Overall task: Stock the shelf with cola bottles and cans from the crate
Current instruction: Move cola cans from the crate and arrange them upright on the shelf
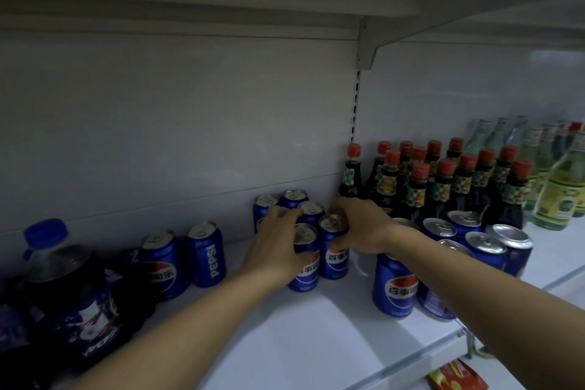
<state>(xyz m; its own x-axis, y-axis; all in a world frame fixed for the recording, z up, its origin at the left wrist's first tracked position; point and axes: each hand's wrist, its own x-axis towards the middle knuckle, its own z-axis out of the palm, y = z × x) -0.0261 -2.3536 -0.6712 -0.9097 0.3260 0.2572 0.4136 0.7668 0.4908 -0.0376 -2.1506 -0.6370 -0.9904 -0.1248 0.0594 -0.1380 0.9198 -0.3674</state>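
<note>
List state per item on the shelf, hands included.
left hand: grips front-left can, upright
right hand: grips front-right can, upright
cans behind the hands: upright, grouped
two cans at left: upright, free
can cluster at right: upright, tightly packed
cola bottle: upright, capped
dark sauce bottles: upright, capped
pale green bottles: upright

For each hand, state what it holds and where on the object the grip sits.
Left hand: a blue cola can, gripped round its upper side. Right hand: the neighbouring can, gripped at the top rim.
</note>
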